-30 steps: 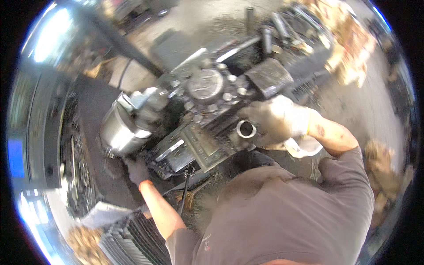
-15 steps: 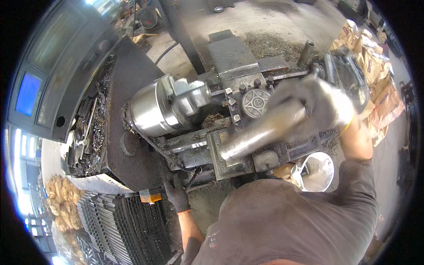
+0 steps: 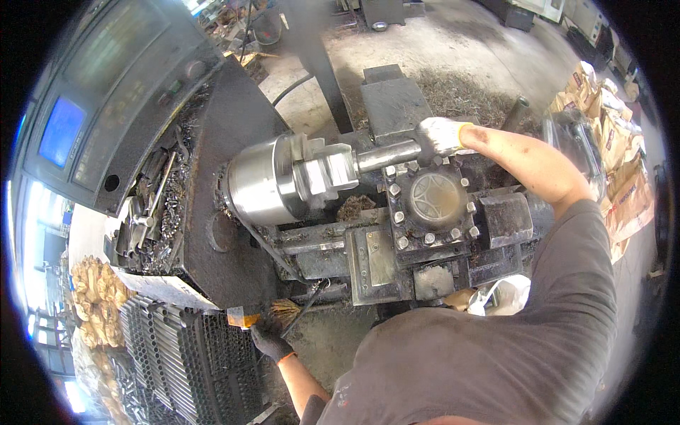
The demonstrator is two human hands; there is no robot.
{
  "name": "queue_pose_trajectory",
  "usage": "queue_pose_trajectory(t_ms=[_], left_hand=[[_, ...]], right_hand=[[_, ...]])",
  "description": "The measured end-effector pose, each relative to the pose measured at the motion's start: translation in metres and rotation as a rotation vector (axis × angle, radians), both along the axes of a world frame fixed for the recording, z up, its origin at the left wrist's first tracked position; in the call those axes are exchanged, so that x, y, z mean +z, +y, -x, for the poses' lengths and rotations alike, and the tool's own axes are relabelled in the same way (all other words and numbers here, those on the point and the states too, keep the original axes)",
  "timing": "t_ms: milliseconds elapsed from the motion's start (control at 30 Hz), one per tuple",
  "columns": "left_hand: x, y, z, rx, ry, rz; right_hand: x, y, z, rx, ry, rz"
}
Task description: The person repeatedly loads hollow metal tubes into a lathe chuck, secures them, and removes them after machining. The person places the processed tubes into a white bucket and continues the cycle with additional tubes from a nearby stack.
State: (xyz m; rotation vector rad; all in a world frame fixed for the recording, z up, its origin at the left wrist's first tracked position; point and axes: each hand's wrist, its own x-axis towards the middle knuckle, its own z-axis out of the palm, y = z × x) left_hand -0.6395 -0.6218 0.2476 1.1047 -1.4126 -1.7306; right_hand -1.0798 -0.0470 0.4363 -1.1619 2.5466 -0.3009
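Note:
My right hand (image 3: 440, 137), in a white and dark glove, is wrapped round the right end of a steel tube (image 3: 388, 155) beyond the tool post. The tube lies level, its left end at the jaws (image 3: 329, 173) of a lathe chuck (image 3: 261, 183); how deep it sits inside is hidden. The jaws look slightly smeared. Low on the left, my dark-gloved left hand (image 3: 270, 340) is beside an orange and clear block (image 3: 242, 318) and the lower end of a thin dark lever (image 3: 306, 309). Its fingers are too dark to read, and I cannot tell whether it touches either.
The square tool post (image 3: 433, 205) with upright bolts stands right of the chuck. Stacked steel tubes (image 3: 180, 354) lie at lower left. Metal chips and tools fill a tray (image 3: 152, 205) on the headstock. A white bucket (image 3: 511, 294) and brown paper sacks (image 3: 620, 163) are at right.
My right hand has carried the steel tube away from over the tool post and carriage, up and left to the chuck jaws. My left hand has moved lower and left, towards the orange block.

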Motion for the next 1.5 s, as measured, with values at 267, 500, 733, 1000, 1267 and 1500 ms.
queue_pose_trajectory(t_ms=[267,500,733,1000,1267,1500], left_hand=[[0.023,-0.035,-0.010,-0.001,0.190,-0.463],[0.011,-0.053,-0.015,-0.034,0.023,-0.259],[0.038,-0.024,-0.015,0.080,0.155,-0.268],[0.217,0.053,0.099,-0.035,0.141,1.505],[0.389,0.071,0.379,-0.236,-0.570,1.582],[0.366,0.091,0.364,-0.050,-0.308,1.727]], right_hand=[[0.003,-0.082,0.006,-0.169,-0.321,-0.068],[0.043,-0.151,-0.006,-0.225,-0.421,0.119],[0.100,-0.099,-0.083,-0.372,-0.027,0.432],[0.103,-0.017,-0.274,-0.776,0.057,0.882],[0.070,-0.026,-0.300,-0.502,-0.001,0.913],[0.046,-0.028,-0.312,-0.348,-0.220,0.887]])
